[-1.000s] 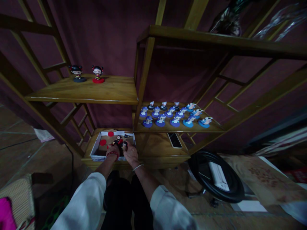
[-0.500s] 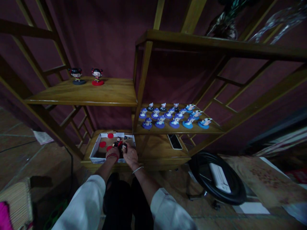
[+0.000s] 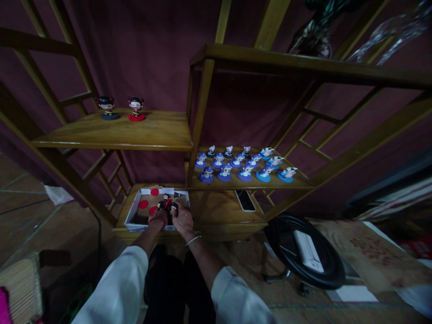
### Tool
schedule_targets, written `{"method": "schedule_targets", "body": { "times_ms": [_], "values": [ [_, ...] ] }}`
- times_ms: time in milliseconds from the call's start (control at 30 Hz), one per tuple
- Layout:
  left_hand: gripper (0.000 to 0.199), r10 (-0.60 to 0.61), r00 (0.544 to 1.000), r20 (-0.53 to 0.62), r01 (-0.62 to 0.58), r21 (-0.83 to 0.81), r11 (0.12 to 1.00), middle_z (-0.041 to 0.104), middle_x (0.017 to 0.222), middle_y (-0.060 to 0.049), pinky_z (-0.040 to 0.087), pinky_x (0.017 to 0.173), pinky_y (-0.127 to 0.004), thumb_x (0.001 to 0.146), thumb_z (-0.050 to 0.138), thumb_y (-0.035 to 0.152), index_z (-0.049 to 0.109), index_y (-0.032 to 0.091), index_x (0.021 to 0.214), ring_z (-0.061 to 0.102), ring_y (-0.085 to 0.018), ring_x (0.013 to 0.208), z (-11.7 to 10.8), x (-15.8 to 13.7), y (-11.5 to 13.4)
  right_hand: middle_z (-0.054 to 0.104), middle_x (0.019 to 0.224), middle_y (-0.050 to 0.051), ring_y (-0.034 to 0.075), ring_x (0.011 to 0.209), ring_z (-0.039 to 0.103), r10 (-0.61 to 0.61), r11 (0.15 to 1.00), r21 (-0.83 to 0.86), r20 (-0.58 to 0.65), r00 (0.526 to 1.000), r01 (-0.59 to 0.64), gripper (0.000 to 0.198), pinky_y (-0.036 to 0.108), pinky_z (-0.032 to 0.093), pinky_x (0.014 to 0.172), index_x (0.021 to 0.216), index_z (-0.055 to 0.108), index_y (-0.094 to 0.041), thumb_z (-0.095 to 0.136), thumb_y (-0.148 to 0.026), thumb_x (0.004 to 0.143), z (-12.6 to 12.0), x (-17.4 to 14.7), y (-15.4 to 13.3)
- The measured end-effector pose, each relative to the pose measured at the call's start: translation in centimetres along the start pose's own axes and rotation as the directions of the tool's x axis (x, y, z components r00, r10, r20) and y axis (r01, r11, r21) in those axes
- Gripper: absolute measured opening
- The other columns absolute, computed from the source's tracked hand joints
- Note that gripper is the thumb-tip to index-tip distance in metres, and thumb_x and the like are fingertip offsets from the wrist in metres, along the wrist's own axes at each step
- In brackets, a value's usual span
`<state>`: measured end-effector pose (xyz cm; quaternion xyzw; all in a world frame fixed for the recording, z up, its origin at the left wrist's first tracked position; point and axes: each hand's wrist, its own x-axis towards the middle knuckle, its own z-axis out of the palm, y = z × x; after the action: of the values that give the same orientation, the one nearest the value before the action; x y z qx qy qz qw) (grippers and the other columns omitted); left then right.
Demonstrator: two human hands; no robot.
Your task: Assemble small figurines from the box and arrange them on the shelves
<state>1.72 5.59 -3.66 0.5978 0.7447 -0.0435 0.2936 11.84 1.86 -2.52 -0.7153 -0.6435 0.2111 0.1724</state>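
Observation:
Both hands are inside a shallow white cardboard box (image 3: 133, 208) on the low shelf. My right hand (image 3: 183, 219) is closed round a small figurine (image 3: 174, 206), whose black head shows at the fingertips. Just beside it, my left hand (image 3: 158, 214), with a red bead bracelet, reaches down among black and red figurines (image 3: 165, 198). Its fingers are bent together, and what they grip is hidden. Flat red discs (image 3: 143, 204) lie in the left part of the box. Another small dark figurine (image 3: 177, 195) lies near the back wall of the box.
Two black-haired figurines (image 3: 136, 106) stand on the upper left shelf (image 3: 114, 132). Several purple, blue and dark-based figurines (image 3: 225, 170) stand in rows on the right shelf. A phone (image 3: 245, 200) lies below them. A round black stool (image 3: 280, 238) bears a white item (image 3: 308, 250).
The whole view has shifted slightly. Both hands stay in the box, close together, with the figurine still at my right fingertips.

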Motion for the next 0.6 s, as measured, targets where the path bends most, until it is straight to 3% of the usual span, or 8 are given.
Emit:
{"method": "schedule_targets", "body": {
  "times_ms": [167,367,600],
  "values": [
    [0.038,0.027,1.0,-0.014,-0.027,-0.01,1.0,0.05,0.119,-0.023,0.037,0.087,-0.043,0.073,0.047,0.01,0.054,0.009,0.11,0.047,-0.031,0.111,0.23,0.11,-0.21,0.065,0.094,0.007,0.017,0.086,0.06,0.009,1.0,0.005,0.006,1.0,-0.009,0.034,0.027,0.042,0.073,0.115,0.047,-0.022,0.034,-0.032,0.086,-0.07,-0.05,-0.04],
    [0.034,0.068,0.997,-0.033,-0.067,0.029,0.997,0.055,0.111,-0.025,0.039,0.084,-0.043,0.074,0.042,0.007,0.058,0.004,0.103,0.05,-0.033,0.106,0.31,-0.08,-0.3,0.065,0.095,0.005,0.017,0.086,0.06,-0.027,1.0,0.016,-0.037,0.999,0.027,0.033,0.026,0.042,0.073,0.113,0.049,-0.023,0.032,-0.033,0.086,0.34,-0.16,0.29],
    [0.038,0.087,0.995,-0.049,-0.083,0.083,0.993,0.058,0.106,-0.025,0.042,0.082,-0.039,0.076,0.035,0.007,0.052,0.001,0.11,0.053,-0.03,0.103,0.51,-0.16,-0.45,0.065,0.092,0.006,0.017,0.084,0.061,-0.005,1.0,0.009,-0.023,1.0,0.005,0.033,0.027,0.042,0.072,0.114,0.048,-0.023,0.034,-0.033,0.085,0.5,0.09,0.43]
  ]
}}
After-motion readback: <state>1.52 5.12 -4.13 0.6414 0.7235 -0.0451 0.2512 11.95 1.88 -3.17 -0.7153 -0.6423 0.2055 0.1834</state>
